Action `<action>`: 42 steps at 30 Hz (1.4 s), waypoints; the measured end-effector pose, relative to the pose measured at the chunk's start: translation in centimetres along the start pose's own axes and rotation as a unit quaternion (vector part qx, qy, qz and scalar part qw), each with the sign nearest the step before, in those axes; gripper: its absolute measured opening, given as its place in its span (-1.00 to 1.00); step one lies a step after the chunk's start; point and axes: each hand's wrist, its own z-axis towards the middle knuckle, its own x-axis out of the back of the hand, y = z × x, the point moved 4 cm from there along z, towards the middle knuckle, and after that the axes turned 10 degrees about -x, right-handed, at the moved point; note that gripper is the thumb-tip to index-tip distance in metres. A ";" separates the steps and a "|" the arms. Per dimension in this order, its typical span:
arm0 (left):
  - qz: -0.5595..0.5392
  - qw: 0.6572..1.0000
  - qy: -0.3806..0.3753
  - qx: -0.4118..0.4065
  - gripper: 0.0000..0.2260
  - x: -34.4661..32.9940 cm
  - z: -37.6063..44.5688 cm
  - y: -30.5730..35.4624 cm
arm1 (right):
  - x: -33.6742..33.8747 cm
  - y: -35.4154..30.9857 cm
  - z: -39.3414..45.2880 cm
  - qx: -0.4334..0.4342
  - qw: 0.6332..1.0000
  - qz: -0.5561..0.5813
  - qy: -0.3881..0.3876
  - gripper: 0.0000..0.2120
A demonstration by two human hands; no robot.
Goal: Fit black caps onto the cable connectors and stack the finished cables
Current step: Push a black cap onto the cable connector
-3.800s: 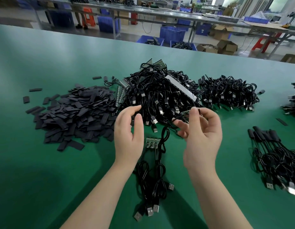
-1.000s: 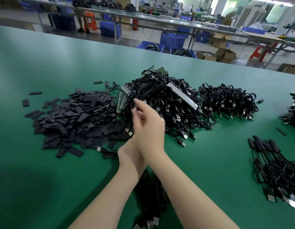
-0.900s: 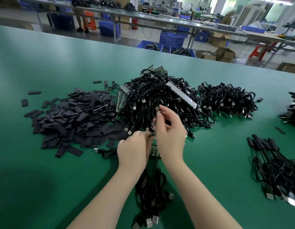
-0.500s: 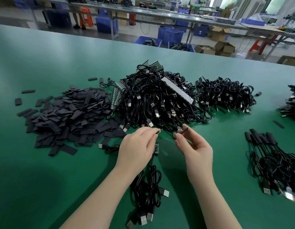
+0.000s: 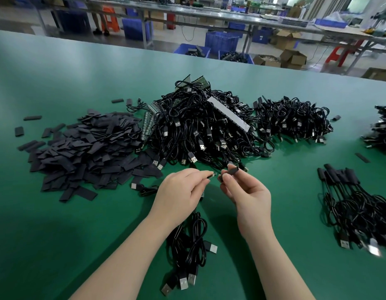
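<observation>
On the green worktop (image 5: 58, 234), the wide near-left stretch is bare up to the near edge. Far left lies a flat heap of black caps (image 5: 84, 154), with a few strays toward the left edge. Just right of it rises the big tangle of uncapped cables (image 5: 198, 131), its near skirt close to the hands. The left hand (image 5: 179, 198) pinches a small connector (image 5: 211, 176) at its fingertips, fingers curled together on it; a bundle of cables (image 5: 187, 252) trails from under this hand toward the near edge. Just beside the connector, with a small gap, the right hand (image 5: 248, 198) pinches one cap (image 5: 229, 172) between thumb and fingers. Further right sits a smaller cable heap (image 5: 293, 122), then bare worktop, then the stack of capped cables (image 5: 356, 204) near the right edge, and another pile (image 5: 382, 128) cut off by the frame.
</observation>
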 end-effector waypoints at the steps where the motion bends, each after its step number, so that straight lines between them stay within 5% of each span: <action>1: -0.001 1.000 -0.002 -0.003 -0.74 0.0 0.0 0.1 | 0.0 0.0 0.0 -0.001 1.000 0.001 0.002 -0.73; 42: -0.020 1.000 -0.008 -0.011 -0.76 0.2 0.0 0.3 | 0.4 -0.2 0.3 0.050 0.993 -0.104 -0.002 -0.74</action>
